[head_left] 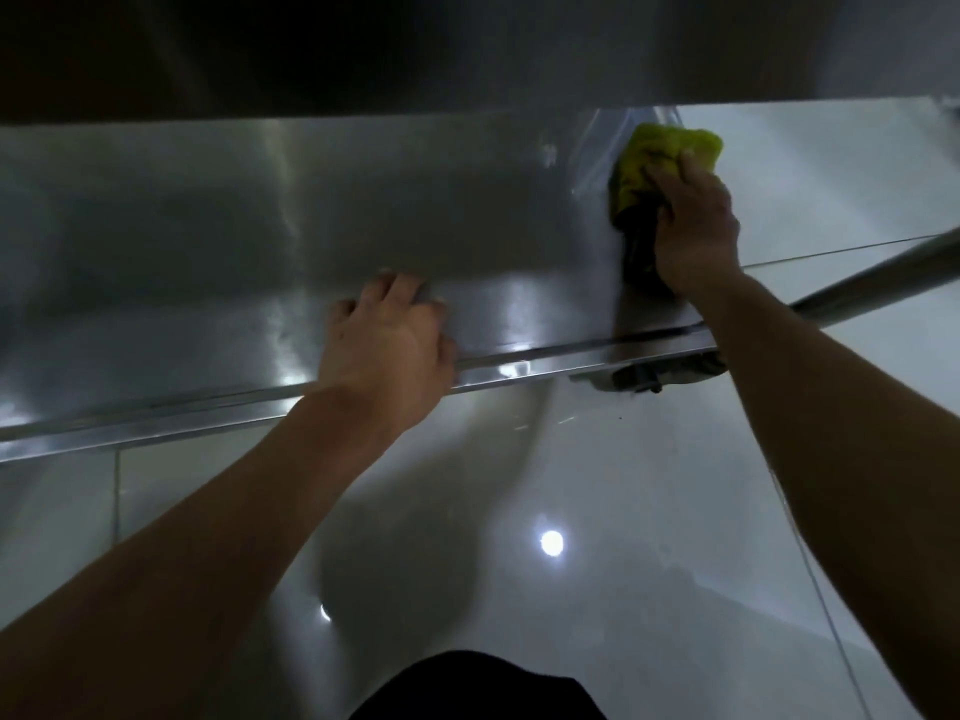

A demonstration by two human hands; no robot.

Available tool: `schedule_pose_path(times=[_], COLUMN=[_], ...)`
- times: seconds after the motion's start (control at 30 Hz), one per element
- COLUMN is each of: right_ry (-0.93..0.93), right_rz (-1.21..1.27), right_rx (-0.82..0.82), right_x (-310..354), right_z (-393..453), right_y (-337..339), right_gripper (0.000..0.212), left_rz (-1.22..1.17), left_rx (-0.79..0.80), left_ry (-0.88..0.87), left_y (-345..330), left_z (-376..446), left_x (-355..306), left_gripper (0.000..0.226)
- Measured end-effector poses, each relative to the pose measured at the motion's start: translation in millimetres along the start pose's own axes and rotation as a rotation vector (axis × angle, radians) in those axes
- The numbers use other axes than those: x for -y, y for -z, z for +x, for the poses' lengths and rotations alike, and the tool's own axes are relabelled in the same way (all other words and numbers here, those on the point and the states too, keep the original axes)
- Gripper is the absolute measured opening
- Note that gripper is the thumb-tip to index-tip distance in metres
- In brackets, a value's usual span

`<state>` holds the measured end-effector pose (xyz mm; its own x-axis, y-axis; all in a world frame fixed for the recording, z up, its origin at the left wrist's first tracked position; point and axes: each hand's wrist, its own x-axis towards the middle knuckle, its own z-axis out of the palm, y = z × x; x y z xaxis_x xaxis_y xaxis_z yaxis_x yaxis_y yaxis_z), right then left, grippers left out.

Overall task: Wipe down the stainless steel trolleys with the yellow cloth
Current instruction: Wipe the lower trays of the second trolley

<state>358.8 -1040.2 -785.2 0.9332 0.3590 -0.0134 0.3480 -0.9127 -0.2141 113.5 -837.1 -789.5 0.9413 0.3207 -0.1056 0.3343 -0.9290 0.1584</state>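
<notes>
A stainless steel trolley shelf (218,241) stretches across the view, its raised front rim running from lower left to right. My right hand (693,226) grips a crumpled yellow cloth (660,158) and holds it against the shelf's right end, near the corner. My left hand (387,343) rests on the front rim near the middle, with its fingers curled over the edge onto the shelf surface. The upper shelf overhead hides the far part of the lower shelf.
The dark underside of an upper shelf (415,49) hangs close above. A steel tube (878,278) angles out at the right. A castor (644,379) sits under the shelf's right corner. Glossy light floor tiles (649,511) lie below.
</notes>
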Motion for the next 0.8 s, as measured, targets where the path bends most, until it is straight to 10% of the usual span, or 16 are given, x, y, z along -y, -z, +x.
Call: schedule_pose_path(times=[0.8], right_ry=[0.210], right_rz=[0.113], right_rx=[0.045], right_x=[106], right_z=[-154], right_y=[-35], right_gripper=[0.043], left_rz=[-0.172], left_rx=[0.075], left_ry=[-0.066], left_y=[12], left_z=[-3], left_x=[18], left_gripper=[0.045])
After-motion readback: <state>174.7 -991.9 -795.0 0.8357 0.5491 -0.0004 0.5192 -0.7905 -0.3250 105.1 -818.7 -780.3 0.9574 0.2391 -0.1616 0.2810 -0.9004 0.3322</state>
